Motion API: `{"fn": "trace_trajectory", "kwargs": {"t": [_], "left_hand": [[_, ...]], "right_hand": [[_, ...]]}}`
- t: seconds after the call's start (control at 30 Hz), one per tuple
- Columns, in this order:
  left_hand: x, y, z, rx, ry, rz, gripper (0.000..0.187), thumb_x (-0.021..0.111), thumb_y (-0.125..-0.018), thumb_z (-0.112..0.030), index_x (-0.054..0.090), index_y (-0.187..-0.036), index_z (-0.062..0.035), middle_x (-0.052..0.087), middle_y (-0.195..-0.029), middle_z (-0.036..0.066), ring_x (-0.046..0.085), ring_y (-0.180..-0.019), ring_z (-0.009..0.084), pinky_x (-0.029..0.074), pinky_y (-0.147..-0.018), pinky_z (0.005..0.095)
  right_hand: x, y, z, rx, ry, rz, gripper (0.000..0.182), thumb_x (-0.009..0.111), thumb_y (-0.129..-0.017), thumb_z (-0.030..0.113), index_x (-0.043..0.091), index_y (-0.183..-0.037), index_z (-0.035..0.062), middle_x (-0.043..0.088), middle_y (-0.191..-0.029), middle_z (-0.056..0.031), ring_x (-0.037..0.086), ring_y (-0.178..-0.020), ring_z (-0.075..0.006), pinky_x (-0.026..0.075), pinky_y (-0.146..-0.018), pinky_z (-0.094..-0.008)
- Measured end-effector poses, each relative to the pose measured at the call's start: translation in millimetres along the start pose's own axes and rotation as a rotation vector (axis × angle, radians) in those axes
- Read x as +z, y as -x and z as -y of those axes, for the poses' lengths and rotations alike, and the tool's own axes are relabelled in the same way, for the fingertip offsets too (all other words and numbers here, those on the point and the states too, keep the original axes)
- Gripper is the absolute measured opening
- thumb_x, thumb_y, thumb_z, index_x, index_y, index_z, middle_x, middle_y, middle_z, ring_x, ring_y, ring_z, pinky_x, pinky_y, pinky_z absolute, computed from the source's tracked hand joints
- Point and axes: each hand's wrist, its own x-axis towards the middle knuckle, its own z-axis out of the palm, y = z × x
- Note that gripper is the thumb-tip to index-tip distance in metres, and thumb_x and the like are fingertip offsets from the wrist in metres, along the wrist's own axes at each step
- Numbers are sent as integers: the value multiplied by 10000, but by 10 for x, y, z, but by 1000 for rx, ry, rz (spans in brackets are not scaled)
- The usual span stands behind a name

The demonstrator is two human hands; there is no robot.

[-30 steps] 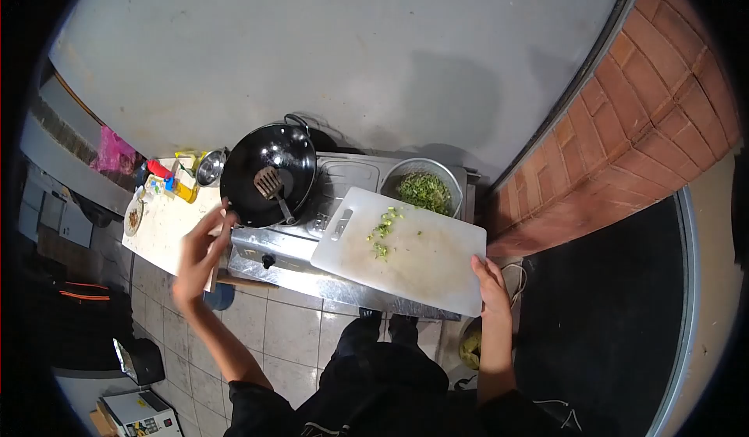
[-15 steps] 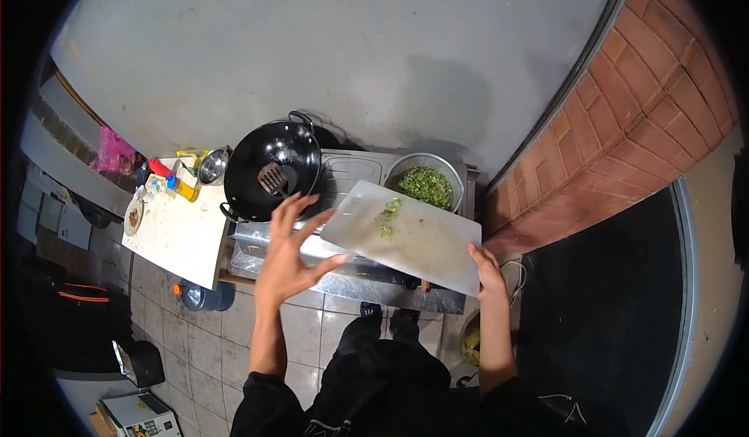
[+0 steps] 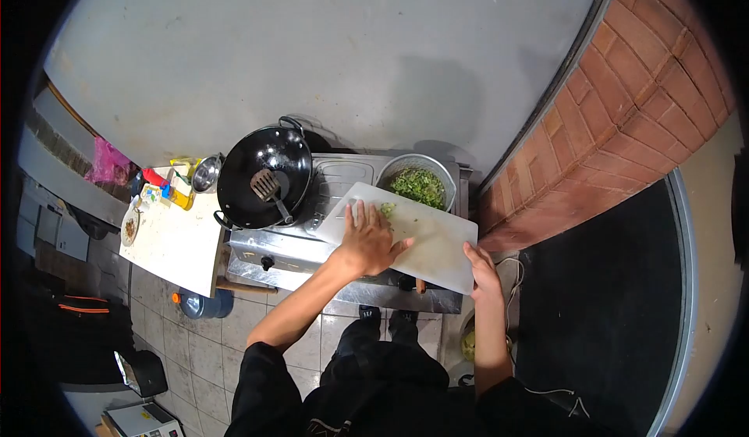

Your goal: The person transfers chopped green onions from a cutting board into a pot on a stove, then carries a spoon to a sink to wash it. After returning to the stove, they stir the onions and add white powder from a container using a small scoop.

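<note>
A white cutting board (image 3: 437, 246) is tilted over the front of the stove, and my right hand (image 3: 484, 271) grips its right edge. My left hand (image 3: 365, 242) lies over the board's left part with the fingers stretched out, beside a few bits of chopped greens (image 3: 388, 209). Just beyond the board's far edge stands a round metal pot (image 3: 450, 173) holding a heap of chopped greens (image 3: 418, 187). Part of the pot's near side is hidden by the board. Left of the board, a black wok (image 3: 253, 160) sits on the stove with a slotted spatula (image 3: 265, 185) inside it.
A white table (image 3: 175, 238) at the left bears a metal bowl (image 3: 206, 175), a yellow bottle (image 3: 182, 199) and a plate with food scraps (image 3: 130, 225). Under it stands a blue water jug (image 3: 204, 303). A brick pillar (image 3: 577, 148) borders the stove on the right.
My left hand has moved right and onto the board, covering its left part and some of the greens. The right hand keeps its hold on the board.
</note>
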Motion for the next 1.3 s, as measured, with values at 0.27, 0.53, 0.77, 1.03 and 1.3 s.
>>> {"fn": "trace_trajectory", "kwargs": {"t": [0.27,0.53,0.77,1.03,1.3], "left_hand": [[-327,-790,210,231,280,74,613,450,-927,-281,216,-1401,29,177,-1448,268,261,-1328,358,274,-1079,412],[-480,-921,418,349,147,167,377,629,-819,-353,580,-1055,-63,626,-872,110,579,-926,291,451,-814,369],[-297,-1185,327,560,279,-116,168,550,-864,-172,589,-944,-30,618,-810,147,597,-756,272,470,-696,369],[-287,-1211,320,554,272,244,354,627,-825,-246,602,-1115,-44,590,-1015,176,605,-911,287,483,-798,347],[-445,-1261,264,443,449,308,324,599,-824,-216,583,-1091,-34,622,-967,166,597,-868,255,480,-765,345]], "right_hand": [[46,-69,100,-28,2,-18,286,509,-934,181,542,-1118,-35,613,-1057,-89,592,-941,-166,475,-788,-301],[-85,-156,122,-24,5,-3,306,517,-931,190,540,-1151,-21,611,-1087,-88,595,-956,-178,482,-816,-307],[14,-128,172,-12,-18,13,285,524,-927,179,550,-1136,-14,615,-1072,-79,590,-948,-164,474,-793,-304],[32,-127,204,0,-25,74,332,529,-924,205,523,-1165,-24,605,-1089,-86,585,-954,-162,465,-823,-303],[-22,-81,211,31,-40,39,285,523,-926,180,531,-1140,-7,607,-1060,-78,585,-944,-165,472,-796,-311]]}}
